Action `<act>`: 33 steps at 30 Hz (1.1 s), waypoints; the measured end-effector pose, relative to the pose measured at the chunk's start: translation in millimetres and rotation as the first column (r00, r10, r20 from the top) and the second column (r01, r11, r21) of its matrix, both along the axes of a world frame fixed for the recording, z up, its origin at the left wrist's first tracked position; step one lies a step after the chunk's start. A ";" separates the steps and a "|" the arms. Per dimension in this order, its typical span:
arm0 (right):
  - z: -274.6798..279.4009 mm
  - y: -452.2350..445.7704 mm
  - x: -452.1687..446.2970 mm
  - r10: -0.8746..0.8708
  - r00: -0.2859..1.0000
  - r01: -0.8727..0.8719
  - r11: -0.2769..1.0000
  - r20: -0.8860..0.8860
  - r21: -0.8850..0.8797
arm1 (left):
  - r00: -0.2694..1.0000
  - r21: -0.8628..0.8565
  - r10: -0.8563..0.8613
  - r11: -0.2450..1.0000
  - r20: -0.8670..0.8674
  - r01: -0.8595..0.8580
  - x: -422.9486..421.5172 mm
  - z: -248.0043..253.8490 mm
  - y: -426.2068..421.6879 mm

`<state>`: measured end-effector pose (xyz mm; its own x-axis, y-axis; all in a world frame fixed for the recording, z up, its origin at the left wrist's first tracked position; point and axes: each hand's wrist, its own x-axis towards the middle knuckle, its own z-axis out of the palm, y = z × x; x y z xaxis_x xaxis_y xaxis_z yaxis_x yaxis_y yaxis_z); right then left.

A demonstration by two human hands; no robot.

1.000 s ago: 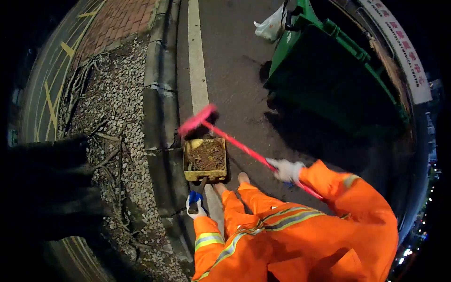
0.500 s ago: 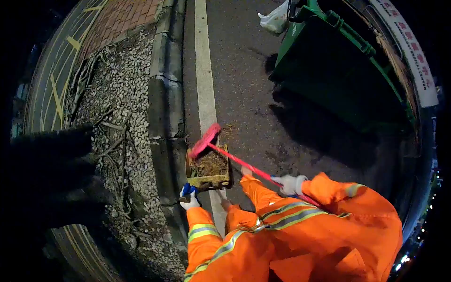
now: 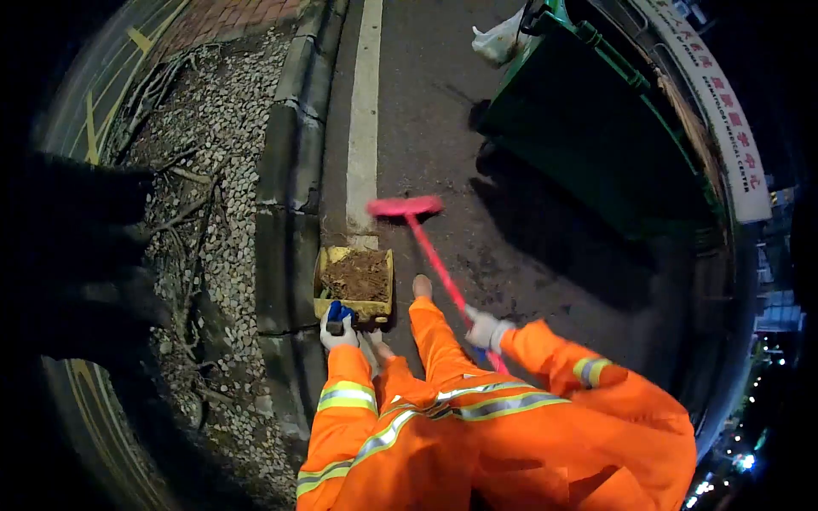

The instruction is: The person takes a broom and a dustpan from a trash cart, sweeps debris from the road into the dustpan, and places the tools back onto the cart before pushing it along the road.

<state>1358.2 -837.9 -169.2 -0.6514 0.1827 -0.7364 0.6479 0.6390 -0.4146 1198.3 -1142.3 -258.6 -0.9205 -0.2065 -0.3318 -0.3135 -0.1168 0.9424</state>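
My left hand (image 3: 338, 330), in a pale glove, is closed on the blue and dark handle of a yellow dustpan (image 3: 381, 313). The pan stands on the ground beside the curb and holds brown debris (image 3: 356, 274). Wrapped round the red stick of a broom (image 3: 439, 266) is my gloved right hand (image 3: 486, 330). The broom's pink head (image 3: 405, 206) is beyond the dustpan and to its right, over the dark pavement, apart from the pan.
A large green bin (image 3: 596, 128) stands at the upper right, with a white bag (image 3: 499, 40) beside it. The curb (image 3: 290, 153) borders gravel (image 3: 230, 128) and roots on the left. My feet are just behind the dustpan.
The broom head has swung from over the dustpan to the pavement beyond it at the right. My right hand has shifted left. The dustpan now sits slightly further left in view.
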 end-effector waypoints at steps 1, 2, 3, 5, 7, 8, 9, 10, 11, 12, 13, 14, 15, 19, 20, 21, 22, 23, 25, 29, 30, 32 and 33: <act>0.3 -23.4 26.8 0.054 0.995 -0.059 0.997 -0.086 -0.050 | 0.998 -0.027 -0.041 0.999 -0.043 0.039 5.5 -1.1 4.0; 17.1 -41.4 43.0 0.033 0.999 -0.035 0.997 -0.028 -0.075 | 0.993 -0.056 -0.083 0.995 -0.086 0.078 10.4 -1.6 9.1; 83.5 -50.4 22.2 -0.050 0.999 0.050 0.956 0.009 -0.289 | 0.983 -0.094 -0.130 0.988 -0.129 0.119 15.1 -1.6 9.9; 111.7 -54.5 26.1 -0.122 0.992 0.098 0.913 -0.034 -0.396 | 0.987 -0.084 -0.102 0.992 -0.120 0.092 23.9 1.7 4.9; 115.0 -55.5 12.8 -0.071 0.975 0.004 0.952 -0.209 -0.306 | 0.982 -0.121 -0.101 0.989 -0.161 0.082 36.3 11.6 -5.7; 114.9 -50.2 -10.0 -0.088 0.992 0.055 0.942 -0.085 -0.331 | 0.979 -0.107 -0.097 0.991 -0.178 0.079 43.7 19.0 -9.3; 101.1 -49.2 -36.6 -0.058 0.991 0.034 0.981 -0.120 -0.191 | 0.976 -0.096 -0.097 0.992 -0.197 0.079 49.6 25.4 -12.8; 60.4 -42.0 -59.9 0.051 0.954 -0.073 0.995 -0.296 -0.063 | 0.971 -0.087 -0.094 0.993 -0.219 0.076 55.0 28.5 -14.5; 62.5 -44.8 -99.4 -0.019 0.988 0.004 0.996 -0.155 -0.095 | 0.983 0.071 0.012 0.997 -0.184 0.001 66.0 19.4 -15.2; 15.2 -38.6 -128.4 0.043 0.993 -0.045 0.999 -0.113 -0.018 | 0.990 -0.062 -0.062 0.997 -0.124 0.054 64.8 36.7 -14.5; -13.1 -36.1 -159.8 0.049 0.996 -0.046 0.998 -0.075 0.049 | 0.998 -0.017 0.013 1.000 -0.061 -0.014 72.3 41.6 -10.9; -21.4 -35.3 -167.1 0.075 0.994 -0.072 0.997 -0.078 0.035 | 0.997 0.021 0.081 0.997 0.008 -0.081 78.7 43.6 -11.2; -28.3 -34.8 -174.7 0.100 0.992 -0.098 0.995 -0.083 0.020 | 0.998 -0.107 0.056 0.993 0.027 -0.053 74.1 42.6 -14.6; 58.1 -25.2 -68.4 0.412 0.874 -0.442 0.894 0.255 0.071 | 0.934 -0.011 0.353 0.936 0.056 -0.353 60.2 50.8 -1.7; 61.6 -8.5 -28.7 0.431 0.870 -0.450 0.892 0.239 0.031 | 0.944 0.104 0.325 0.939 0.049 -0.329 59.3 31.7 -5.8; 64.2 11.2 5.0 0.452 0.841 -0.470 0.883 0.296 -0.011 | 0.954 0.067 0.279 0.955 0.111 -0.288 59.6 46.3 -2.3; 133.0 15.0 -0.1 0.369 0.820 -0.371 0.925 0.437 -0.084 | 0.958 0.033 0.231 0.970 0.169 -0.240 56.8 63.8 1.3; 101.3 49.9 41.5 0.513 0.825 -0.506 0.858 0.239 -0.095 | 0.974 0.042 0.221 0.974 0.053 -0.224 62.1 37.0 -2.0; 136.2 72.5 60.2 0.502 0.832 -0.489 0.864 0.236 -0.117 | 0.971 0.089 0.234 0.967 0.047 -0.238 73.7 35.6 -1.9; 137.2 67.3 9.2 0.294 0.916 -0.303 0.953 0.271 -0.008 | 0.992 -0.309 -0.033 0.949 0.121 0.070 106.2 16.6 -20.4; 113.9 63.0 -12.0 0.245 0.948 -0.256 0.966 0.203 0.027 | 0.976 -0.334 -0.103 0.928 0.192 0.164 113.9 9.6 -30.8; 58.2 51.1 -48.4 0.225 0.970 -0.225 0.974 0.094 -0.012 | 0.953 -0.488 -0.157 0.830 0.259 0.269 127.3 2.7 -44.6; 46.6 42.0 -50.6 0.266 0.960 -0.265 0.964 0.088 -0.025 | 0.957 -0.612 -0.144 0.742 0.253 0.273 129.3 2.6 -49.9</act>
<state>1307.6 -795.8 -122.6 -0.6067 0.0025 -0.7949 0.4904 0.7882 -0.3718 1327.5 -1192.2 -256.0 -0.9040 -0.2380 -0.3552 -0.4259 0.5749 0.6986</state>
